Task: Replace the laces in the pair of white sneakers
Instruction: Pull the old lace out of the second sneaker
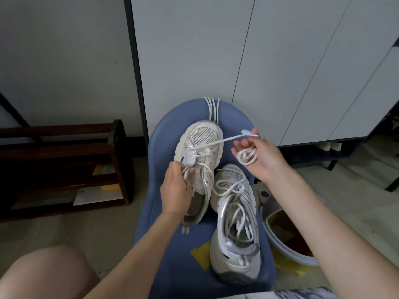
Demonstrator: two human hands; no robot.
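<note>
I find the far sneaker (199,152) lying on the blue chair seat (164,244), toe away from me, with its lace (218,142) drawn out taut from the lower eyelets toward my right hand (257,154). That hand has the freed length wound in a coil round its curled fingers, the lace tip pinched at the top. My left hand (176,186) grips the shoe's side by the eyelet row, fingers curled over the edge, steadying it. I judge this shoe partly unlaced; a few crossings remain. The near sneaker (234,223), just beside it, is laced, though loosely. Spare white laces (212,108) hang over the chair's far edge, unused. Judgement: removal under way on the first shoe; relacing of both is outstanding.
</note>
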